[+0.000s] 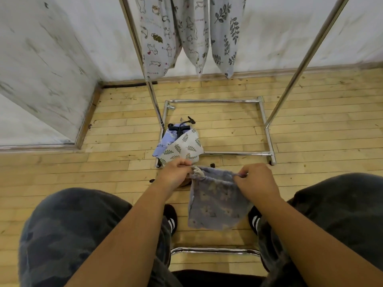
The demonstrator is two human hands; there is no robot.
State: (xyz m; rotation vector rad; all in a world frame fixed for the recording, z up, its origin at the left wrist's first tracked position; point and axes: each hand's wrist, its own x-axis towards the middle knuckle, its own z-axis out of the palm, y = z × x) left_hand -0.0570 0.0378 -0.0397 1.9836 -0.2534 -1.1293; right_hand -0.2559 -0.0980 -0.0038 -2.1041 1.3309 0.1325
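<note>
Your grey-purple pouch (215, 201) carries pale, faded flowers. On the honey-yellow plank floor (310, 141) you see a white pouch (182, 148) with green leaf sprigs and a lavender pouch (167, 139). The animal-print bag (155, 38) and the leaf-print bag (226, 34) are white with dark drawings. Your trousers (72, 235) are dark camouflage.

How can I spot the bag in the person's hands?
Find the metal rack on the wooden floor. Nearer than its base, the left hand and right hand pinch a pouch by its top. It is fuzzy and grey-purple, unlike the white leafy bags nearby.
</note>
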